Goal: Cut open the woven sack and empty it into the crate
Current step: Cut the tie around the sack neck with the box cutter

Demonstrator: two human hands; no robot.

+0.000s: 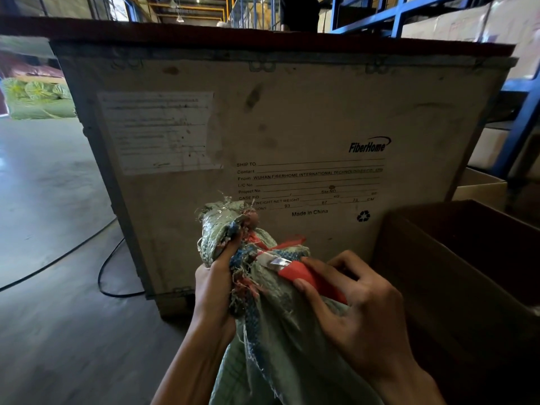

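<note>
Where left hand (pixel 213 289) grips it, sack (pixel 280 340) bunched, frayed, pale green.

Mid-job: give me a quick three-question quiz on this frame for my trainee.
1. True or false: the left hand grips the bunched neck of the sack.
2. The right hand holds the knife. Where is its blade?
A) against the sack, by its tied neck
B) at the sack's bottom
C) in the air, touching nothing
3. Fill in: the brand printed on the crate is ____.

Key: 1 true; 2 A; 3 FiberHome.
</note>
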